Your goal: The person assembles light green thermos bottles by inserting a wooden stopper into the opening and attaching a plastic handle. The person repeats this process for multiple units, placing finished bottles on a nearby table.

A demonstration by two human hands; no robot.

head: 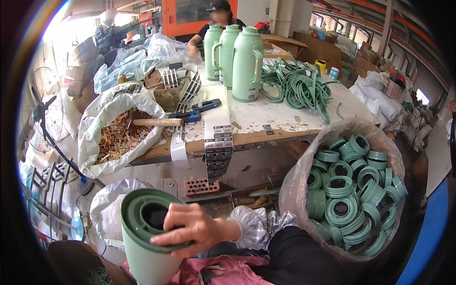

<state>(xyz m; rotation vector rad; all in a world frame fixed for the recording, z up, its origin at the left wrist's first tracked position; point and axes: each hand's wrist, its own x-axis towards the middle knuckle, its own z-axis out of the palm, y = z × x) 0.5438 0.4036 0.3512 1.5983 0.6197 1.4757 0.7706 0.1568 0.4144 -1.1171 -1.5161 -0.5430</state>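
Observation:
A light green ribbed vacuum flask body (149, 254) stands close before me, with its round opened end facing up. A darker green plastic ring (131, 210) sits at that end, around a dark round opening. My right hand (194, 226) grips this ring, its thumb and fingers spread over the rim and the inner edge. My left hand is out of view. To the right, a large clear plastic bag (295, 185) holds many loose green threaded plastic rings (341, 211).
On the worktable (285, 119) are three green flasks with handles (245, 67), green plastic strips (302, 85), label rolls (219, 139) and a blue tool (190, 116). A wooden-handled hammer (158, 122) lies on a sack of scraps (121, 137). A person (221, 16) is behind the table.

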